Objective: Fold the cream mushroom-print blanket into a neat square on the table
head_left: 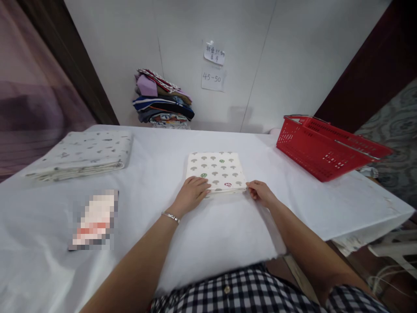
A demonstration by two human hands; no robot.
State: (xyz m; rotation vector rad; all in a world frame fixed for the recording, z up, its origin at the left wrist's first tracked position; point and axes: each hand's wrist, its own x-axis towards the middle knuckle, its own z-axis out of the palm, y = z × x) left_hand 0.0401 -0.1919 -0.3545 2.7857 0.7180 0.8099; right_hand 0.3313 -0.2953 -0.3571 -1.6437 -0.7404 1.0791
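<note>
A small folded cloth [216,169], cream with grey mushroom prints and a few coloured ones, lies in the middle of the white-covered table [228,226]. My left hand [192,193] rests flat on its near left corner, fingers stretched out. My right hand [260,192] is at its near right corner, fingers curled and pinching the cloth's edge. A thin bracelet circles my left wrist.
A larger folded printed cloth [83,154] lies at the far left. A red plastic basket [329,145] stands at the far right, near the table's edge. A pile of folded clothes [163,100] sits against the wall. A blurred flat item [94,219] lies near left.
</note>
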